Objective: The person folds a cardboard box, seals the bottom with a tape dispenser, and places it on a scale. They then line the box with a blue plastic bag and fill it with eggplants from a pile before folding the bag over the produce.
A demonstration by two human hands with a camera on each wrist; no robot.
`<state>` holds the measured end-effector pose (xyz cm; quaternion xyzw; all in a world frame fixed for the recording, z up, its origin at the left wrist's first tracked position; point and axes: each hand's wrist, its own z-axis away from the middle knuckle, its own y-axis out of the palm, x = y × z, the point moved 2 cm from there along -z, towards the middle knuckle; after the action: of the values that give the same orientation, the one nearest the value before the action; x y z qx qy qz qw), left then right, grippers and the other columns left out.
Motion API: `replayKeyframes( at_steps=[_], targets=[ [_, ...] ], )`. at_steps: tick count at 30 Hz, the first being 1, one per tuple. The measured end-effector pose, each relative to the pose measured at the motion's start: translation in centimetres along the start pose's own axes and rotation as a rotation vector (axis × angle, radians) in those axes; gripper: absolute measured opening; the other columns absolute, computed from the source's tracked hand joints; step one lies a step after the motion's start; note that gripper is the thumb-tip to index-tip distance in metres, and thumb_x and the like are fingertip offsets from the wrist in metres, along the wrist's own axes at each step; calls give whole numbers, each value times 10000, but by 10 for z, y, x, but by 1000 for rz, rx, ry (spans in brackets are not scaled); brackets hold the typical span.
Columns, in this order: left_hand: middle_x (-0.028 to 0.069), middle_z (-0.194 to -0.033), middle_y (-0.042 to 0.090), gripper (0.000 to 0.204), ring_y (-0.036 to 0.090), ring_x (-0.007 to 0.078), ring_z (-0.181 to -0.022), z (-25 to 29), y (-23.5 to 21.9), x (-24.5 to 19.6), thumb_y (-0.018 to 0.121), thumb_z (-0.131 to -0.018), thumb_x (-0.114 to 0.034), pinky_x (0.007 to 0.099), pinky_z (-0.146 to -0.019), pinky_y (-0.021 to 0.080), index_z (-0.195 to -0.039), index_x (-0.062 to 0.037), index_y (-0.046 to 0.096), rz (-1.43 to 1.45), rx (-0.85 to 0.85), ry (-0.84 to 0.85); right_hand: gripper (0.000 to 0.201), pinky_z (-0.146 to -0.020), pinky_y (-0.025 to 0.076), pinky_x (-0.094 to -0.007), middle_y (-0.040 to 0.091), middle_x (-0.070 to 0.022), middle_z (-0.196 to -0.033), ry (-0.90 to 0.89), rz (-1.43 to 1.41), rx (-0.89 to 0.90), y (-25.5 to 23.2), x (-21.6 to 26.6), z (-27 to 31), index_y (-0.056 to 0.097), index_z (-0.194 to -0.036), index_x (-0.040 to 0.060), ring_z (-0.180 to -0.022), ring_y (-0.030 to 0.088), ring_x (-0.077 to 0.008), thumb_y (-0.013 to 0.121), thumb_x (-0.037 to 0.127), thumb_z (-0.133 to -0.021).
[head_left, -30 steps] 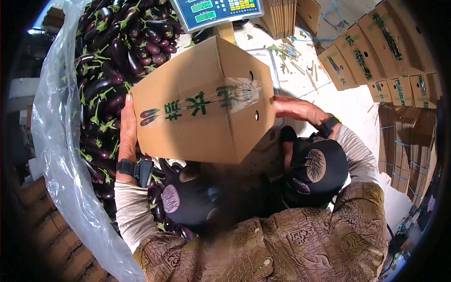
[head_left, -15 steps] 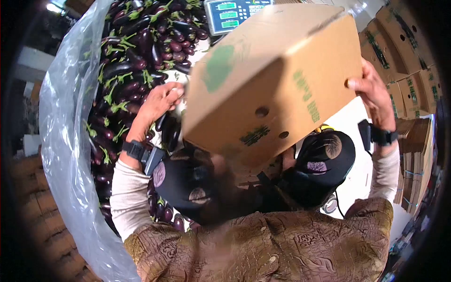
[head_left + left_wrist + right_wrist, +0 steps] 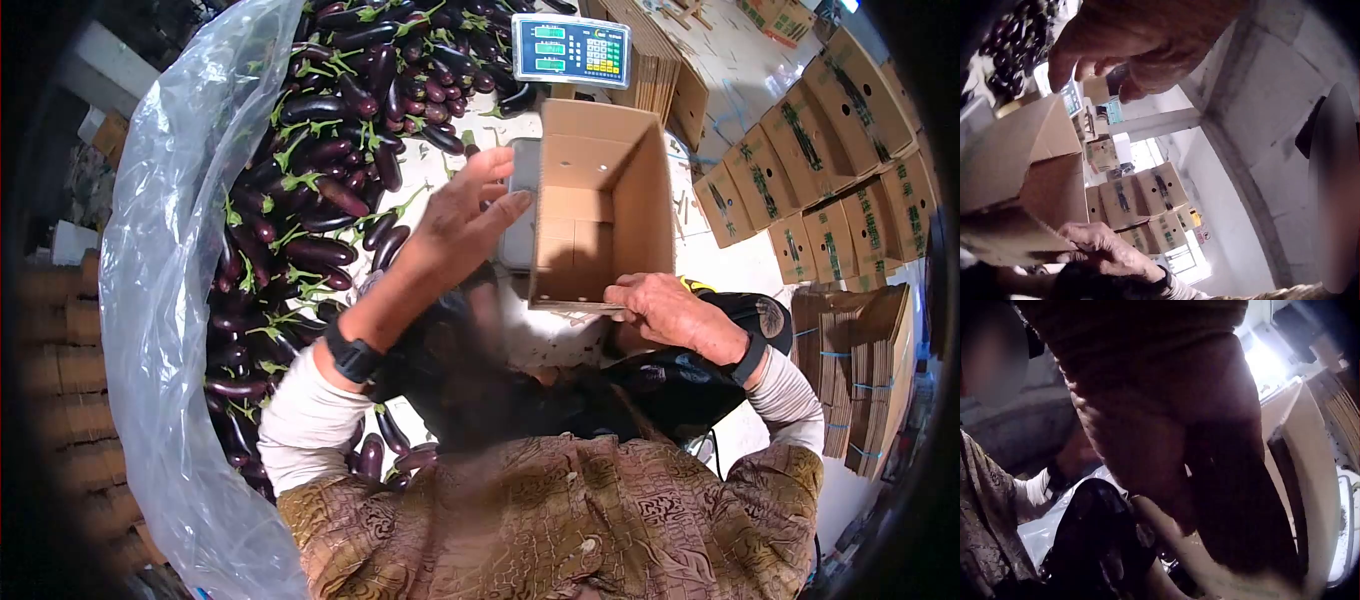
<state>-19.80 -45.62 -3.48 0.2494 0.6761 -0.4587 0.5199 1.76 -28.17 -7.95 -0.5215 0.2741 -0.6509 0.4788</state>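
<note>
An open-topped cardboard box (image 3: pixel 640 215) stands in front of the person, its bare inside showing in the head view. My right hand (image 3: pixel 670 310) grips its near rim at the right corner; the left wrist view also shows that hand (image 3: pixel 1110 247) at the box edge. In the right wrist view the right hand (image 3: pixel 1160 412) is dark and close to the lens. My left hand (image 3: pixel 460 225) is raised just left of the box, holding nothing, its fingers loosely bent. Beside the box's left wall shows a grey scale platform (image 3: pixel 517 245).
A scale display (image 3: pixel 570 50) stands beyond the box. Many eggplants (image 3: pixel 325 200) lie heaped at the left, bordered by clear plastic sheeting (image 3: pixel 160 300). Printed boxes (image 3: pixel 820 140) are stacked at the right, above bundles of flattened cardboard (image 3: pixel 865 370). The person's knees are close below the box.
The box has turned from closed side up to opening up and come down beyond the knees. The left hand has let go of it; the right hand has moved down to its near rim.
</note>
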Motion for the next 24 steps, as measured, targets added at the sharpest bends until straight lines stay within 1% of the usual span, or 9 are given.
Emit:
replayKeyframes(
  at_steps=[4, 5, 10, 14, 15, 18, 19, 21, 24],
  targets=[
    [263, -1366, 465, 691, 488, 353, -1246, 3, 37, 43, 640, -906, -337, 403, -1037, 405, -1407, 46, 359, 1, -95, -48, 380, -845, 513, -459, 660, -147, -963, -42, -157, -148, -7, 0, 19, 689, -983, 54, -988, 625, -379, 737, 391, -815],
    [256, -1430, 400, 767, 406, 373, -1320, 2, 48, 53, 642, -892, -389, 426, -1074, 368, -1438, 38, 314, -75, -78, -116, 425, -937, 473, -464, 634, -162, -1073, -40, -155, -276, -14, 4, 26, 658, -1050, 43, -1102, 578, -397, 716, 404, -835],
    [269, -1279, 513, 851, 520, 318, -1184, -33, 44, 50, 690, -848, -420, 391, -1006, 413, -1405, 95, 304, -331, -20, 15, 734, -1084, 352, -426, 471, -234, -1360, 338, -106, -797, -23, -51, 24, 432, -1366, -6, -1299, 437, -383, 732, 385, -823],
    [234, -1165, 584, 920, 598, 256, -1020, -70, 23, 31, 709, -830, -468, 335, -801, 509, -1412, 91, 265, -240, 311, -234, 784, -1088, 359, -407, 489, -258, -1348, 581, -294, -772, -3, -116, -13, 404, -1389, -41, -1273, 479, -341, 708, 430, -840],
    [222, -1141, 597, 945, 612, 236, -982, -78, 23, 26, 714, -823, -489, 319, -729, 530, -1413, 90, 256, -180, 411, -253, 833, -1121, 311, -398, 409, -255, -1428, 646, -628, -665, 7, -136, -24, 287, -1454, -25, -1339, 402, -344, 702, 379, -854],
    [263, -1101, 618, 712, 652, 270, -982, -93, 38, 58, 726, -860, -303, 375, -837, 525, -1356, 70, 377, -255, 375, -258, 874, -1156, 258, -381, 303, -234, -1528, 671, -1098, -545, 17, -143, -34, 141, -1523, -9, -1412, 312, -328, 669, 280, -890],
    [263, -1101, 618, 712, 652, 270, -982, -97, 38, 69, 726, -860, -303, 375, -837, 525, -1356, 70, 377, -245, 381, -266, 815, -1146, 274, -377, 325, -217, -1518, 615, -1183, -541, 12, -138, -28, 163, -1519, -9, -1398, 331, -312, 640, 246, -910],
    [207, -1137, 622, 669, 637, 242, -1011, -104, 36, 97, 689, -881, -215, 357, -833, 542, -1388, 66, 355, 327, 491, -529, 702, -1126, 305, -370, 371, -182, -1498, 507, -1357, -524, 2, -129, -17, 206, -1512, -11, -1371, 369, -280, 583, 178, -950],
    [147, -1140, 620, 611, 627, 214, -1026, -106, 13, 93, 643, -894, -129, 358, -837, 552, -1414, 20, 360, 310, 541, -495, 551, -1009, 446, -355, 551, -138, -1321, 539, -1546, -538, 15, -147, -7, 422, -1413, -4, -1192, 546, -229, 618, 203, -941]
  ],
)
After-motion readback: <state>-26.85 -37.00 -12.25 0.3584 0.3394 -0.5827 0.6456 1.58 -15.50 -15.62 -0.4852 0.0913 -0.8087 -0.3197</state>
